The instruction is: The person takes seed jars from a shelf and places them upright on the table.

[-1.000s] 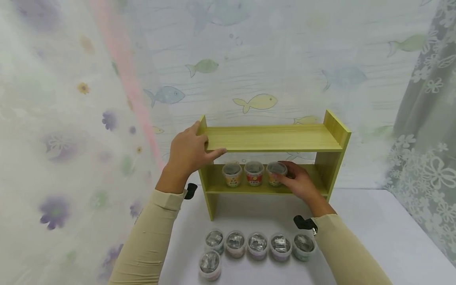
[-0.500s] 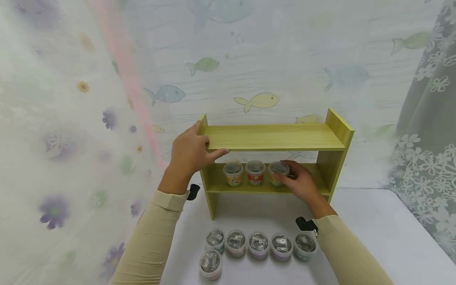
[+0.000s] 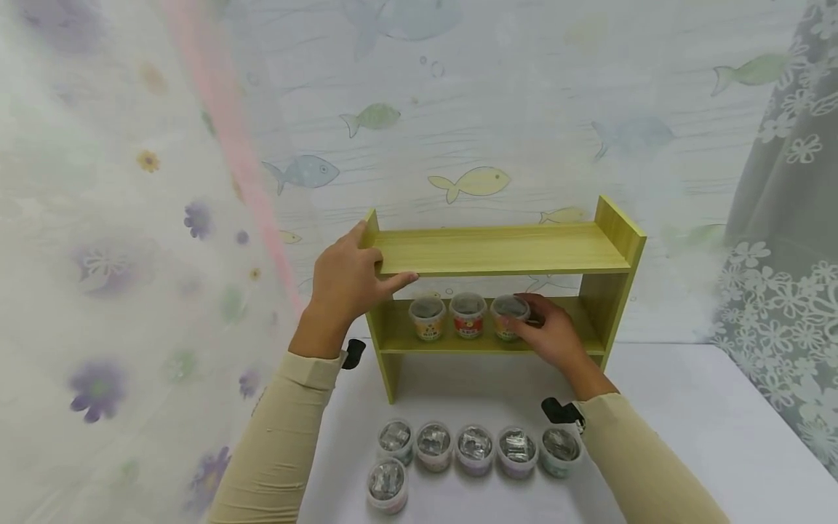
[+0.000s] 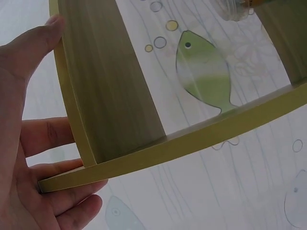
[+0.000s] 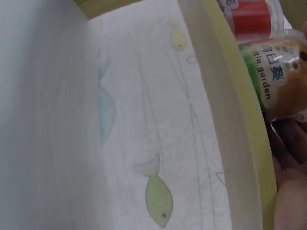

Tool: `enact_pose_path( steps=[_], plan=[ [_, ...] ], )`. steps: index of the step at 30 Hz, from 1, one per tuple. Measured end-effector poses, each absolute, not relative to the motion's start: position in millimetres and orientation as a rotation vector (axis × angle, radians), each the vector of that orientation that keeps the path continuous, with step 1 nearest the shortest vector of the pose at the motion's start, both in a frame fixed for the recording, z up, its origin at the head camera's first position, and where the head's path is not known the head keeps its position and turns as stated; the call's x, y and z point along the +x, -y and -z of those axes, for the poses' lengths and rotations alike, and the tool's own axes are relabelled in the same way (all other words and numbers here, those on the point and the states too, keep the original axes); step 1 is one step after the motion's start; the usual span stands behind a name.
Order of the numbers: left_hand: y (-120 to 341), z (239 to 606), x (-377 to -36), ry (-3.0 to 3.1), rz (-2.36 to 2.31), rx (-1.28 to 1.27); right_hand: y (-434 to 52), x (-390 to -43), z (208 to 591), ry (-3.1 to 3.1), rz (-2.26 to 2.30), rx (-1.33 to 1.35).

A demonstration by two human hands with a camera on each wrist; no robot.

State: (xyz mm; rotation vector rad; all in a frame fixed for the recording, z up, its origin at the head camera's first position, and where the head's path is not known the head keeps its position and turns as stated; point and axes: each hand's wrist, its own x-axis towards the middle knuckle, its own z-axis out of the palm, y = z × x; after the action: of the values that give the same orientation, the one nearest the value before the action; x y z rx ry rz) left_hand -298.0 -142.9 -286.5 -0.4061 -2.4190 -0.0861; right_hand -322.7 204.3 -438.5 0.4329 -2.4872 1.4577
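Observation:
A small yellow wooden shelf (image 3: 497, 251) stands on a white-covered surface. My left hand (image 3: 347, 275) grips its upper left corner; in the left wrist view the fingers (image 4: 50, 136) and thumb wrap the side panel's edge. On the middle board, three clear plastic tubs stand in a row: an orange-labelled tub (image 3: 428, 324), a red-labelled tub (image 3: 468, 322) and another orange-labelled tub (image 3: 505, 329) at the right. My right hand (image 3: 553, 333) holds that right tub by its side. Its label reads "little garden" in the right wrist view, where the hand (image 5: 292, 182) is partly hidden.
In front of the shelf, several similar tubs line up on the white cloth (image 3: 674, 422), among them a tub (image 3: 433, 445). One more tub (image 3: 386, 486) sits nearer, at the left. Behind hangs a fish-print curtain (image 3: 484, 131); a lace curtain (image 3: 795, 291) is at the right.
The view shifts slightly. Both hands keep their places on the shelf and the right tub; nothing else visibly moves.

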Motion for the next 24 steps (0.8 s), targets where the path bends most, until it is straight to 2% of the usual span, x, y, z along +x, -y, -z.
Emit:
enact_pose_path(
  steps=[24],
  plan=[
    [149.2,292.0,-315.3,2.415,0.123,-0.435,-192.6,-301.8,441.7,2.441,-1.443,0.373]
  ],
)
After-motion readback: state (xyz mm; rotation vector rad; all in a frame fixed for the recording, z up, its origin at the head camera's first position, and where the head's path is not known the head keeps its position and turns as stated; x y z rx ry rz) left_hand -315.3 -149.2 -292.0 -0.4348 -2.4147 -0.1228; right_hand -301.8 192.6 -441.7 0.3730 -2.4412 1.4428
